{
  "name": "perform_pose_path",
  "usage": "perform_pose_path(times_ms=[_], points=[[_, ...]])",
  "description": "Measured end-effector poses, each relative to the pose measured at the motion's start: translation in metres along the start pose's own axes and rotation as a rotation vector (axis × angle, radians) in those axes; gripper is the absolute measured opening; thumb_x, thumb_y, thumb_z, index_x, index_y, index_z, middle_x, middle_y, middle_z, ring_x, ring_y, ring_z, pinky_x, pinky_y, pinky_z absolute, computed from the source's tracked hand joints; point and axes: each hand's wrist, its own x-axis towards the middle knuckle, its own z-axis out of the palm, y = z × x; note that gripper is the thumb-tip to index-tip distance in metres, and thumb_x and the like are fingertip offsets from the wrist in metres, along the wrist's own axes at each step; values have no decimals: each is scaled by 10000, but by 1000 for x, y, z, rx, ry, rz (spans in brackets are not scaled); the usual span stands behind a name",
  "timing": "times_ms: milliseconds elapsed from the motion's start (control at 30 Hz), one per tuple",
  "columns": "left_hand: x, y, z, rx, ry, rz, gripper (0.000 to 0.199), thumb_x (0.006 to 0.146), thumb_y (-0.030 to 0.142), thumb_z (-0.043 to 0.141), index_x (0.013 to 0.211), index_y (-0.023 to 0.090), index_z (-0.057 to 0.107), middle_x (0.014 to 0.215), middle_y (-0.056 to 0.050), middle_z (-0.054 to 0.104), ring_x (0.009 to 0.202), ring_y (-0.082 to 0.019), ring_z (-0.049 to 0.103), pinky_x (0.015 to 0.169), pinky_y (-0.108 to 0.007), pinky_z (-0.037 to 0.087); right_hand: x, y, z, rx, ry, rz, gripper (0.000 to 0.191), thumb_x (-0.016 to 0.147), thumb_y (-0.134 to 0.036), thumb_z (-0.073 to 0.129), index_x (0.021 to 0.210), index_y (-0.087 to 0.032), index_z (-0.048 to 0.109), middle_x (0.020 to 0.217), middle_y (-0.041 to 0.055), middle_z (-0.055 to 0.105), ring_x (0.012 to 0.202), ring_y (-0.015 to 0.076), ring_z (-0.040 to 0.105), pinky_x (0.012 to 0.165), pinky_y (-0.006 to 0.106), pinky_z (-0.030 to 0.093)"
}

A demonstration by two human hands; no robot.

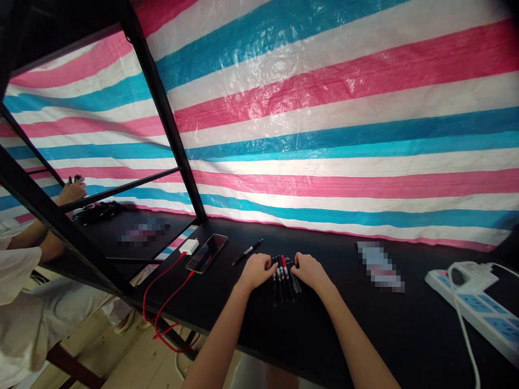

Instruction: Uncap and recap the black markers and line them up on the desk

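Between the two hands, on the black surface [332, 340], lies a close row of pens [284, 281], their lengths running near to far, one with a red part showing among the darker ones. The left hand [257, 272] is at the row's left edge and the right hand [310, 270] at its right edge, both towards the far ends. Each grip is partly closed, fingers curled and thumb turned inward; whether either has a pen pinched, or only touches the row's side, I cannot tell. The step in hand looks like holding or squaring the row from both sides – a judgement from the pose. Any move from this pose calls for light, even pressure, since the pens seem loose and those on the right sit a little askew; a one-sided push could fan them out.

One more pen [248, 252] lies apart, far and left of the row, with a smartphone [207, 253] left of it – its red cable [174, 294] trailing off the near edge. Far to the right is a power strip [482, 308].
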Motion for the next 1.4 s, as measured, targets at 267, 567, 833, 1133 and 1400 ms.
perform_pose_path(times_ms=[267, 567, 833, 1133, 1400], points=[[-1, -2, 0, -61, -50, -57, 123, 687, 259, 538, 621, 182, 467, 678, 12, 507, 689, -127, 467, 613, -229, 303, 2, -2, 5, -80, 35, 33, 101, 770, -206, 425, 810, -146, 497, 758, 86, 585, 697, 198, 585, 535, 250, 305], [0, 0, 2, -102, -17, -109, 124, 633, 237, 561, 614, 178, 454, 717, 13, 479, 663, -112, 456, 595, -226, 313, -2, -7, 2, -108, 35, 57, 98, 771, -176, 413, 825, -138, 485, 776, 101, 594, 741, 214, 600, 569, 258, 345], [-2, -14, -1, -135, 137, -292, 116, 723, 257, 508, 651, 171, 478, 720, -3, 497, 681, -117, 486, 642, -236, 371, -2, -10, -1, -115, -7, 88, 144, 777, -151, 407, 891, -119, 489, 798, 119, 595, 752, 224, 600, 581, 258, 352], [0, -2, -5, -236, 260, -242, 267, 845, 386, 414, 956, 199, 569, 718, 5, 590, 640, -106, 518, 609, -223, 382, 13, 14, 3, 386, 76, 190, 192, 757, -322, 438, 704, -183, 558, 697, 47, 599, 646, 168, 560, 531, 237, 338], [-1, 1, -6, -39, 272, -11, 216, 875, 292, 404, 966, 206, 580, 857, -32, 614, 843, -163, 510, 749, -290, 369, 22, 20, 7, 1448, 94, 193, 341, 697, -391, 508, 926, -145, 565, 856, 88, 651, 496, 93, 543, 396, 179, 330]])
